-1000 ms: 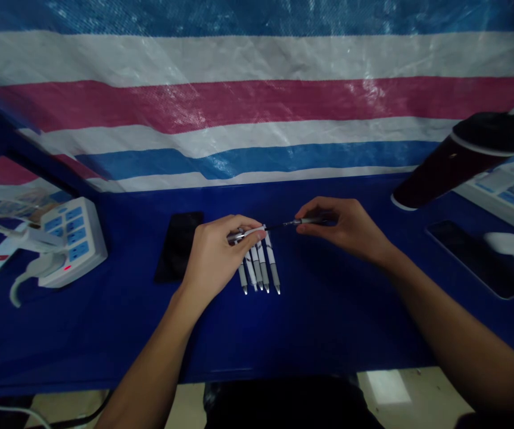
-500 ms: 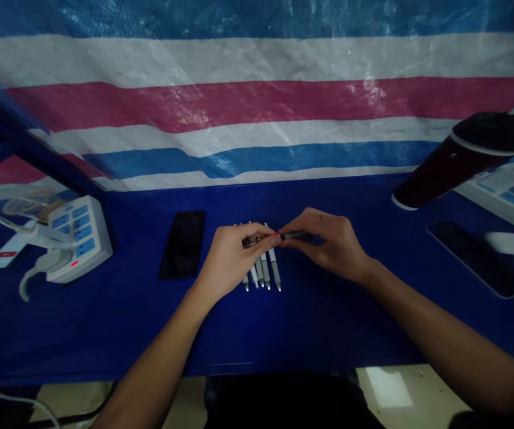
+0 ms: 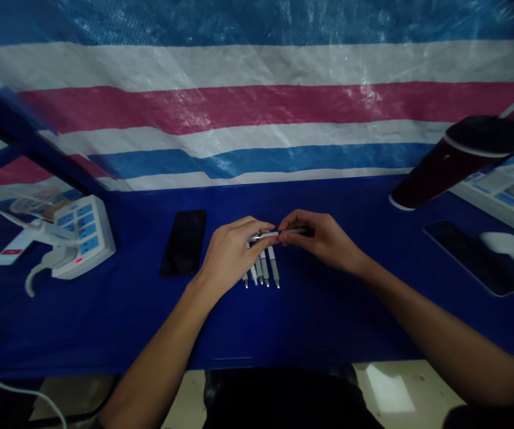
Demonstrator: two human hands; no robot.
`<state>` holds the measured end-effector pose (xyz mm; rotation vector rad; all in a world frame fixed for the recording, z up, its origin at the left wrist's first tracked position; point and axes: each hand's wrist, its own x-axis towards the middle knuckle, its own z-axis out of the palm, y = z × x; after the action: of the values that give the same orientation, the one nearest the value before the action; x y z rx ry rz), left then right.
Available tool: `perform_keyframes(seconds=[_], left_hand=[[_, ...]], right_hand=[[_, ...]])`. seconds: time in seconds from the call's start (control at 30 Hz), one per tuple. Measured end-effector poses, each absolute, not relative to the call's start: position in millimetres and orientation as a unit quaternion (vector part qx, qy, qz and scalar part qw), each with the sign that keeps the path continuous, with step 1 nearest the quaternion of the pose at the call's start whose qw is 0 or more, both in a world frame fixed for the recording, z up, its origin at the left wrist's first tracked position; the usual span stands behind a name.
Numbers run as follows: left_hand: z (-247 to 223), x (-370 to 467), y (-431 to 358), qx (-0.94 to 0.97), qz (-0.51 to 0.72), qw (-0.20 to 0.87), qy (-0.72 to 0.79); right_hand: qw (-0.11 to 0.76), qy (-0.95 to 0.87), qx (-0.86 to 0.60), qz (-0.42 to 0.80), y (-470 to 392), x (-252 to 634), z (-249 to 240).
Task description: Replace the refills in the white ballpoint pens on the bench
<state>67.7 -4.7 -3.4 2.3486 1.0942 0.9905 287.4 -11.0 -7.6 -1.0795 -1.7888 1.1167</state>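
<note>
A slim pen [image 3: 269, 234] lies crosswise between my two hands, a little above the blue table. My left hand [image 3: 237, 245] pinches its pale, silvery end between thumb and fingers. On its darker right end, the fingers of my right hand [image 3: 311, 234] are closed. Whether the pen is in one piece or in two parts I cannot make out. Beneath and in front of my left hand, several white and grey pens [image 3: 264, 269] lie side by side, metal tips toward me; their far ends are partly hidden by the hand.
Left of my hands lies a black phone [image 3: 184, 243], and beyond it a white power strip [image 3: 84, 235] with plugs. On the right are a dark tumbler [image 3: 448, 158], another phone [image 3: 471, 257] and a white charger [image 3: 503, 243] with a cable. A striped sheet [image 3: 257, 107] hangs behind.
My right hand has shifted slightly left and its fingers have changed position. More of the pen's pale end now shows at my left fingers. The pens on the table stay put.
</note>
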Motion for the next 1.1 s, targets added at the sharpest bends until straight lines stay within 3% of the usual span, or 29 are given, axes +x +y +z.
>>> perform_keyframes(seconds=[0.17,0.3,1.1], left_hand=[[-4.3,67.5,-5.2,0.856,0.321,0.142,0.38],[-3.5,66.8,-6.1,0.851,0.345,0.114,0.378],[-6.1,68.1,-8.0,0.84,0.397,0.117,0.35]], right_hand=[[0.333,-0.709,-0.453,0.427,-10.9,287.6,-6.1],[0.373,-0.699,-0.416,0.445,-9.9,287.6,-8.6],[0.301,-0.755,-0.43,0.393,-12.0,292.4,0.4]])
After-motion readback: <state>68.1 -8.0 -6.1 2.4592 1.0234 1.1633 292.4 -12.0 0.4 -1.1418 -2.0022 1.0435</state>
